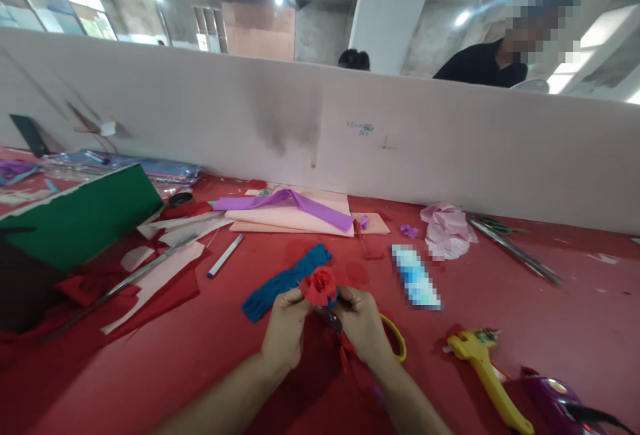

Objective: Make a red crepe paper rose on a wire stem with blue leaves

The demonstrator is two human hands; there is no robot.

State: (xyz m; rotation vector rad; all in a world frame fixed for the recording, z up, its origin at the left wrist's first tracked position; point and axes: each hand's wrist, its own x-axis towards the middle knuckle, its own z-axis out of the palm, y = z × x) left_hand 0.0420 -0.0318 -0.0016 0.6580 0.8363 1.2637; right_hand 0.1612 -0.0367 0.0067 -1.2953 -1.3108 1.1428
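Observation:
A red crepe-paper flower (319,286) is held up just above the table, between my two hands. My left hand (286,330) is closed, with its thumb and fingers pinching the left side of the petals. On the other side my right hand (361,323) is closed at the flower's right edge, its fingertips partly hidden; a bit of blue shows there. Behind the flower lies a strip of blue crepe paper (280,286). Scissors with a yellow handle (396,338) lie beneath my right hand, mostly covered by it.
On the right are a yellow glue gun (483,365), a purple device (555,398) and crumpled pink paper (447,230). A pen (225,256), a purple strip (320,212) over peach sheets, paper scraps and a green box (95,215) sit leftward. A white partition (210,115) stands behind; people are beyond it.

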